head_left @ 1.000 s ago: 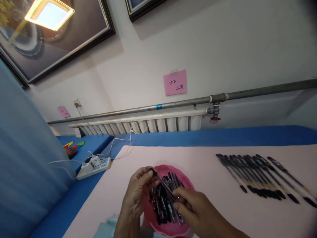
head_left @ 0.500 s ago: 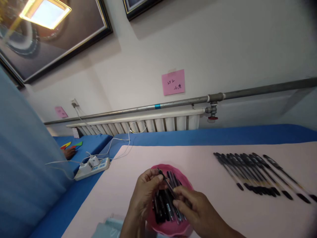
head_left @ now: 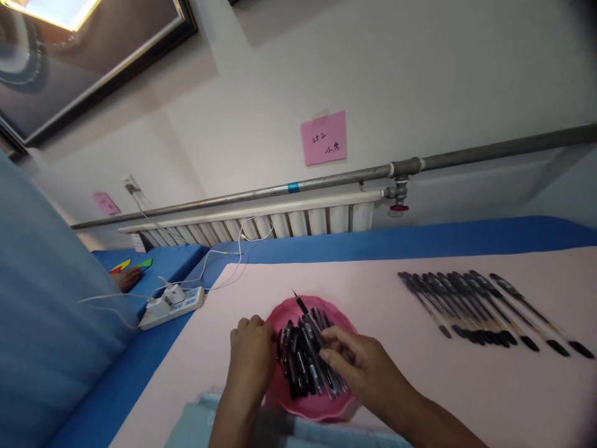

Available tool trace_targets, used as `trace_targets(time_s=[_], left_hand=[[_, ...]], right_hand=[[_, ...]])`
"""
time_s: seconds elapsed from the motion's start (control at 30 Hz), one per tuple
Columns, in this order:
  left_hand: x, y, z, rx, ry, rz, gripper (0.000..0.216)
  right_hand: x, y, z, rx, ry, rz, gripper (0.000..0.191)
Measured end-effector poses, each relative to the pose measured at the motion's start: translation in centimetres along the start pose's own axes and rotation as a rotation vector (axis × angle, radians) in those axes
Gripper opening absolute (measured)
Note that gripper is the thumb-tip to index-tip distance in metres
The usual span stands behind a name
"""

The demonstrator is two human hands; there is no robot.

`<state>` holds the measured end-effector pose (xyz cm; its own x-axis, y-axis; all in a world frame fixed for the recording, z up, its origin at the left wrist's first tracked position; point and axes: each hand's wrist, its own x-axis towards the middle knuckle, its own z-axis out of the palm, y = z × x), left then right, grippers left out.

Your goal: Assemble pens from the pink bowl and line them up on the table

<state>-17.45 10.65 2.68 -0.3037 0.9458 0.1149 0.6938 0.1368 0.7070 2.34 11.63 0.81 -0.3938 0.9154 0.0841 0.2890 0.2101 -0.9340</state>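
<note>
Holding an uncapped pen [head_left: 304,308] — right hand [head_left: 368,366], above pink bowl [head_left: 311,408]

**Tight over the pink bowl [head_left: 317,412], roomier beyond it**

Traffic right over the bowl! The left hand [head_left: 254,354] blocks its left rim, the right hand [head_left: 367,362] covers its right side, and between them a slim pen [head_left: 302,305] points across the far rim, cutting into the middle gap. Inside, heaped pens [head_left: 303,361] take up most of the floor. Beyond the bowl, though, bare pink sheet [head_left: 364,280] offers a wide lane! Right of it, another stretch runs open up to the row of pens [head_left: 466,298]. On its near side, pale blue fabric [head_left: 191,423] crowds in; well off left, a power strip [head_left: 190,302] and white cable [head_left: 240,238] obstruct.
</note>
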Motion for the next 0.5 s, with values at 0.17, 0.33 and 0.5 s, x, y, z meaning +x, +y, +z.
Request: trace_targets(time_s=[0.17,0.33,0.5], left_hand=[[-0.1,-0.7,1.3,0.029,-0.018,-0.002,0.019],[0.1,-1.7,1.9,0.017,-0.047,-0.006,0.020],[0.3,-1.5,1.8,-0.052,-0.048,-0.050,0.024]], right_hand=[[0.1,-0.3,-0.1,0.022,0.005,0.010,0.009],[0.1,-0.6,-0.1,0.039,0.006,0.017,0.008],[0.1,-0.7,-0.2,0.040,0.012,0.013,0.008]])
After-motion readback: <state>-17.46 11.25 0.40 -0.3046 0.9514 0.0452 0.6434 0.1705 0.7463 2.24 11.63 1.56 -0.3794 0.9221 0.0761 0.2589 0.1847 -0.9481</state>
